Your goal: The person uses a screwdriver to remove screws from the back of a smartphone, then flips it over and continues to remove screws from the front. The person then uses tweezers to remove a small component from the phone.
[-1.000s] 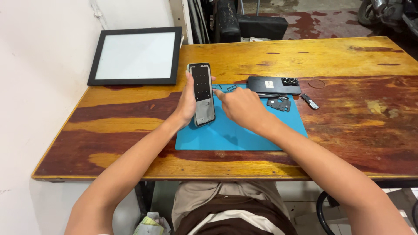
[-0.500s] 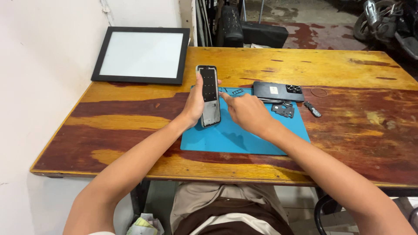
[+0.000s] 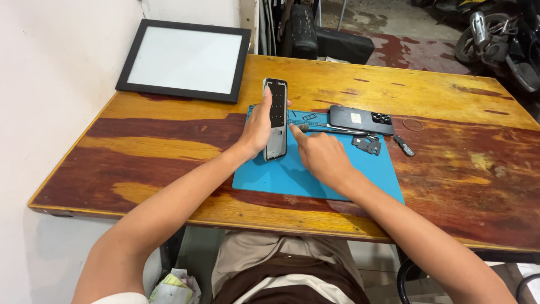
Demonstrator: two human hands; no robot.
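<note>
My left hand [image 3: 258,127] holds a phone frame [image 3: 275,117] upright on its lower end on the blue work mat [image 3: 360,174], its dark inner side facing me. My right hand [image 3: 322,155] rests on the mat just right of the frame, index finger stretched toward a small dark part [image 3: 304,128] beside it. A dark phone back cover [image 3: 361,119] with a camera cluster lies at the mat's far edge. Thin tweezers [image 3: 332,129] lie in front of it, and a small dark bracket piece [image 3: 367,144] lies nearby.
A black-framed white panel [image 3: 181,60] lies at the wooden table's [image 3: 169,141] far left. A small dark part [image 3: 404,145] sits just off the mat's right edge. A white wall runs along the left. A dark seat and a motorbike stand beyond the table.
My hands and the phone frame keep almost the same pose. My right index finger has stretched slightly toward the frame's side. The camera view has shifted a little.
</note>
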